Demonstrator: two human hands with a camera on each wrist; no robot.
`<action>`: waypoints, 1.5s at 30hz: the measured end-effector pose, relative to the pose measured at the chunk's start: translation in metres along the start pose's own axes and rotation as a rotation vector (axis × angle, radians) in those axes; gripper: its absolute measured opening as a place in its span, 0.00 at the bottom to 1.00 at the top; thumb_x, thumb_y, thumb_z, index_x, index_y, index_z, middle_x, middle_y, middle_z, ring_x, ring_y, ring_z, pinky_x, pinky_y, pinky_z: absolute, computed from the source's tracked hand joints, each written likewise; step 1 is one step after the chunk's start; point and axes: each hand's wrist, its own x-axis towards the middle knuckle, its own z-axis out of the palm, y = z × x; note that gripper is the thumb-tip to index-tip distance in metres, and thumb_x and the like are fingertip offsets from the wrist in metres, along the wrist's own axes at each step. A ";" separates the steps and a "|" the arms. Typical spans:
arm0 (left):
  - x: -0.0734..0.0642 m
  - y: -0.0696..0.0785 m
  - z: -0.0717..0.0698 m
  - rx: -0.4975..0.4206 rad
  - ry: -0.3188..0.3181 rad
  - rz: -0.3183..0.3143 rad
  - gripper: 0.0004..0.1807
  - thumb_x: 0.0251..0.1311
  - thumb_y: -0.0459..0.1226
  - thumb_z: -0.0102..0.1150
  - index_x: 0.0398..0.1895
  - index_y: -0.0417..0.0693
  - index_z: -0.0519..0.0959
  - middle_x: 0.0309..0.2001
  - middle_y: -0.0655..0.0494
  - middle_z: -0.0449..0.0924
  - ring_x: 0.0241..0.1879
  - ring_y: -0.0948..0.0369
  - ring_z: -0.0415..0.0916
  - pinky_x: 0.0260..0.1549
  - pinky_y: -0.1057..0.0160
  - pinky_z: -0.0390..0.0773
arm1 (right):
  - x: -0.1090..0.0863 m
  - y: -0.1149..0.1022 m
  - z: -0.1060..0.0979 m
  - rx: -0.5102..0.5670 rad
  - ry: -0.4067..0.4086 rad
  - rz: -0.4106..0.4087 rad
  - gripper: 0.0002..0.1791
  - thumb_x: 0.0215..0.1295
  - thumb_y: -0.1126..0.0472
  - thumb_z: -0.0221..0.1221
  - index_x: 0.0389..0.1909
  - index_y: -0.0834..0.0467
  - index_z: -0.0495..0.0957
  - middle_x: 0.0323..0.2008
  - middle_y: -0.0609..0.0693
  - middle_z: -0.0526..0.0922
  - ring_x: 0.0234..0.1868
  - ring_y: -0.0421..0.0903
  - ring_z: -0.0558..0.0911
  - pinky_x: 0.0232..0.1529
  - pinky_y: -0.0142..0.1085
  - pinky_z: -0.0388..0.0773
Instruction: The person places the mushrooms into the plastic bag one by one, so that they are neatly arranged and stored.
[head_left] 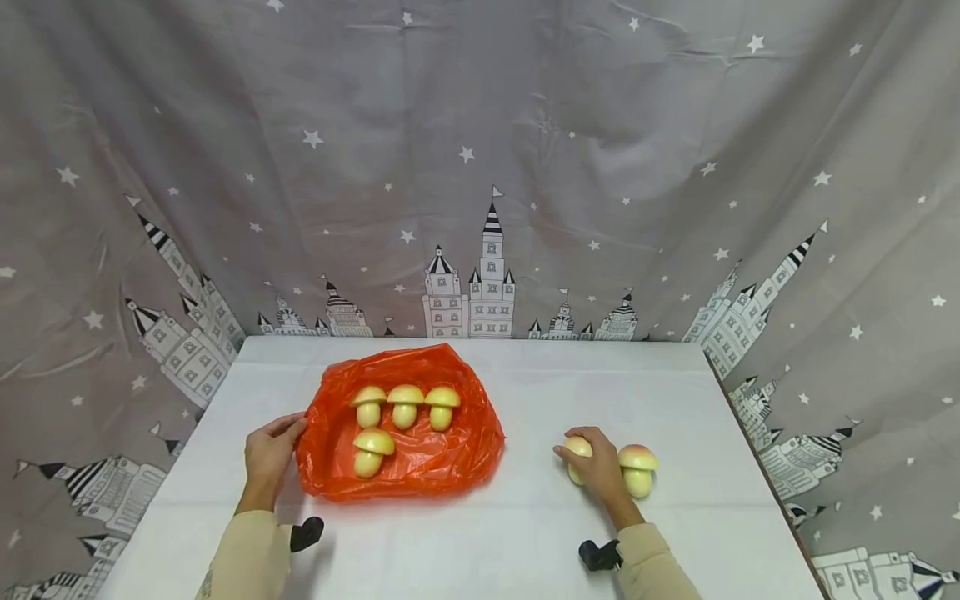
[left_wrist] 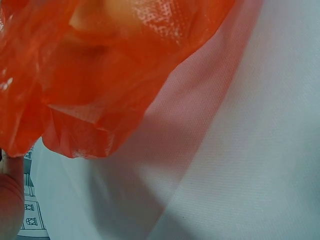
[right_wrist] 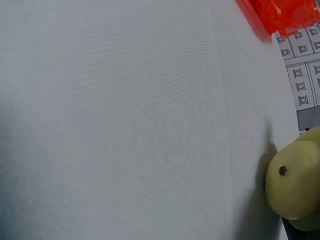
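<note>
A red plastic bag [head_left: 405, 475] lies spread on the white table, its rim turned up around several yellow toy mushrooms [head_left: 405, 404]. Three mushrooms form a row at the back, and one [head_left: 371, 454] lies in front of them. My left hand [head_left: 268, 458] pinches the bag's left edge; a fingertip shows against the red plastic [left_wrist: 90, 100] in the left wrist view. To the right, my right hand [head_left: 602, 468] grips a yellow mushroom [head_left: 577, 447], partly covering it. Its rounded end [right_wrist: 295, 180], with a dark spot, appears in the right wrist view.
Just right of my right hand stands another mushroom [head_left: 637, 471] with a reddish patch on its cap. A grey curtain [head_left: 480, 125] printed with stars and castles hangs behind and around the white table [head_left: 450, 550]. The table's right edge [head_left: 765, 467] shows dark.
</note>
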 end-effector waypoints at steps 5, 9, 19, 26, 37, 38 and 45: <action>0.004 -0.005 0.005 -0.005 0.019 0.003 0.29 0.65 0.55 0.53 0.62 0.47 0.75 0.61 0.46 0.73 0.55 0.54 0.71 0.51 0.69 0.76 | 0.002 -0.001 0.000 -0.021 -0.001 0.021 0.17 0.52 0.55 0.72 0.41 0.57 0.81 0.43 0.52 0.82 0.48 0.52 0.79 0.50 0.48 0.74; 0.005 -0.005 0.008 -0.012 0.026 0.012 0.29 0.65 0.55 0.53 0.62 0.47 0.75 0.60 0.46 0.74 0.54 0.55 0.72 0.51 0.67 0.77 | 0.003 -0.003 0.001 -0.035 0.014 0.013 0.17 0.52 0.55 0.72 0.40 0.59 0.82 0.42 0.53 0.82 0.47 0.52 0.80 0.50 0.48 0.74; 0.005 -0.006 0.006 -0.003 0.026 0.012 0.28 0.65 0.54 0.54 0.61 0.47 0.76 0.59 0.46 0.75 0.51 0.57 0.73 0.47 0.69 0.79 | 0.000 -0.005 0.004 -0.039 -0.010 0.066 0.22 0.53 0.55 0.71 0.48 0.59 0.79 0.47 0.56 0.80 0.50 0.55 0.78 0.51 0.50 0.73; 0.006 -0.008 0.007 0.009 0.031 0.015 0.30 0.65 0.57 0.51 0.62 0.48 0.75 0.60 0.46 0.74 0.55 0.55 0.72 0.51 0.66 0.77 | -0.001 -0.002 0.006 -0.055 -0.035 0.097 0.26 0.57 0.53 0.68 0.53 0.61 0.75 0.52 0.59 0.78 0.55 0.58 0.76 0.55 0.52 0.71; -0.019 0.014 0.001 -0.020 -0.020 -0.029 0.30 0.66 0.53 0.53 0.64 0.45 0.73 0.62 0.44 0.71 0.56 0.53 0.70 0.53 0.64 0.77 | -0.002 -0.001 0.011 -0.030 -0.003 0.085 0.27 0.53 0.66 0.55 0.58 0.65 0.71 0.52 0.62 0.72 0.50 0.56 0.72 0.50 0.47 0.69; -0.030 0.025 -0.001 -0.025 -0.025 -0.031 0.29 0.67 0.52 0.53 0.63 0.43 0.73 0.62 0.42 0.71 0.55 0.53 0.70 0.51 0.65 0.77 | -0.002 -0.001 0.012 -0.022 0.005 0.082 0.27 0.53 0.66 0.55 0.58 0.65 0.71 0.52 0.62 0.70 0.50 0.56 0.72 0.50 0.47 0.68; -0.036 0.033 -0.002 -0.023 -0.020 -0.021 0.28 0.67 0.50 0.54 0.62 0.41 0.74 0.61 0.41 0.72 0.53 0.52 0.71 0.50 0.65 0.79 | -0.004 -0.005 0.018 0.043 0.053 0.037 0.29 0.53 0.66 0.59 0.59 0.65 0.71 0.51 0.62 0.73 0.49 0.56 0.74 0.51 0.49 0.70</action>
